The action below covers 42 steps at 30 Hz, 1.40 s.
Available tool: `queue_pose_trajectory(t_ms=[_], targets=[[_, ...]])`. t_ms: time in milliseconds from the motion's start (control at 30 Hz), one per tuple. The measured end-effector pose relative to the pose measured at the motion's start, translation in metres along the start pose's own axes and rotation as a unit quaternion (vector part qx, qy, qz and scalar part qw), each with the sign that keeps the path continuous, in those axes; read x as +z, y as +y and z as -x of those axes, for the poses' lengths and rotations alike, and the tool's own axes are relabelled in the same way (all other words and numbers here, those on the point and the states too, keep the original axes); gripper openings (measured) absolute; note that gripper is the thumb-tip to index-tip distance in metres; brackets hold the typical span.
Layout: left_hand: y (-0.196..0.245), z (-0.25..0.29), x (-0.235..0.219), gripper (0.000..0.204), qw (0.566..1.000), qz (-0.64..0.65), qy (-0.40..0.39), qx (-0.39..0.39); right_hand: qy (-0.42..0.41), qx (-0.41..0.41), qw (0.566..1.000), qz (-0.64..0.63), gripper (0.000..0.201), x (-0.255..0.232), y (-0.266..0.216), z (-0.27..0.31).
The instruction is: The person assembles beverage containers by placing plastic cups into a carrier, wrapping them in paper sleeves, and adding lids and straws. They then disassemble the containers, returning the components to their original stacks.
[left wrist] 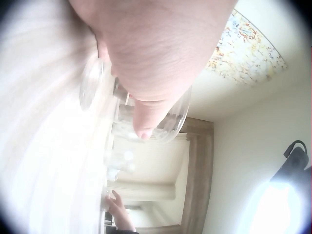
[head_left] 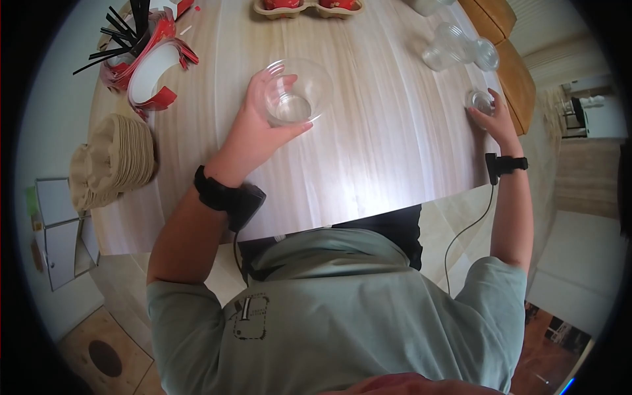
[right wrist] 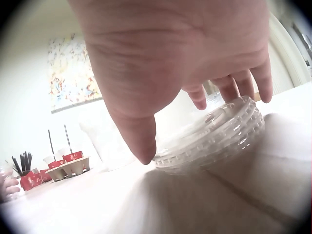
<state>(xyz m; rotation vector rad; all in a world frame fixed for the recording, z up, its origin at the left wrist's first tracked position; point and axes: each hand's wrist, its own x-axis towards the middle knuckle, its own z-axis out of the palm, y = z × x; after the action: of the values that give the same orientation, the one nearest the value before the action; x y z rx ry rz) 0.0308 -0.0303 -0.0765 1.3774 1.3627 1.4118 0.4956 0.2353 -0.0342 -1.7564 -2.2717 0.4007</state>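
My left hand (head_left: 253,122) grips a clear plastic cup (head_left: 316,89) over the left middle of the table, its thumb on the near side and its fingers behind. In the left wrist view, the thumb overlaps the cup's clear wall (left wrist: 181,114). At the table's right edge, my right hand (head_left: 501,125) holds a short stack of clear plastic lids (head_left: 482,101) between thumb and fingers. The right wrist view shows these ribbed lids (right wrist: 214,141) tilted close over the tabletop, the thumb at one side of the rim and the fingertips at the other.
Clear plastic cups (head_left: 447,49) lie beyond my right hand. A pulp carrier (head_left: 309,10) with red-sleeved cups stands at the far edge. Along the left are stacked pulp carriers (head_left: 125,158), red-and-white paper sleeves (head_left: 148,82) and black straws (head_left: 125,36). An orange-brown chair (head_left: 517,85) borders the table's right side.
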Motion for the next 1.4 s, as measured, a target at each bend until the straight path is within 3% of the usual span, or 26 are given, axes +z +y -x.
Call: queue_pose_trajectory(t_ms=[67,267,467,600,700,833,867,933,1033,1133,1400], targets=[[0.000,0.000,0.000,0.092,1.000,0.007,0.000,0.000,-0.009,0.013,0.999,-0.035,0.093,-0.002,-0.010,0.005],[-0.001,0.000,0.000,0.092,1.000,0.008,-0.001,0.003,0.056,-0.050,0.996,0.049,0.088,0.003,0.004,0.003],[-0.003,0.001,-0.002,0.091,1.000,-0.008,0.002,0.019,0.092,-0.031,0.995,-0.001,0.082,-0.011,0.007,0.003],[-0.002,0.001,-0.002,0.091,1.000,-0.021,0.000,0.018,0.171,-0.063,0.981,-0.064,0.073,-0.028,0.000,0.001],[-0.002,0.000,0.001,0.091,1.000,0.000,0.003,0.013,0.165,-0.065,0.975,-0.136,0.069,-0.037,0.003,-0.005],[0.000,0.001,0.001,0.091,1.000,0.005,0.006,0.004,0.162,-0.093,0.974,-0.124,0.058,-0.035,0.000,-0.003],[-0.001,0.001,0.001,0.091,1.000,0.000,0.005,0.007,0.153,-0.083,0.969,-0.178,0.057,-0.035,0.000,-0.004],[-0.002,0.001,-0.001,0.091,1.000,-0.012,0.006,0.014,0.131,-0.063,0.948,-0.284,0.055,-0.037,-0.015,0.002],[0.003,0.002,0.000,0.091,1.000,-0.022,0.001,0.016,0.151,-0.149,0.931,-0.296,0.058,-0.036,-0.054,0.012],[0.002,0.002,-0.001,0.092,0.998,-0.056,-0.011,0.025,0.142,-0.305,0.919,-0.206,0.065,-0.034,-0.117,0.029],[-0.007,0.000,-0.002,0.090,0.998,-0.044,-0.016,0.051,-0.032,-0.516,0.849,-0.109,0.082,0.017,-0.270,0.059]])
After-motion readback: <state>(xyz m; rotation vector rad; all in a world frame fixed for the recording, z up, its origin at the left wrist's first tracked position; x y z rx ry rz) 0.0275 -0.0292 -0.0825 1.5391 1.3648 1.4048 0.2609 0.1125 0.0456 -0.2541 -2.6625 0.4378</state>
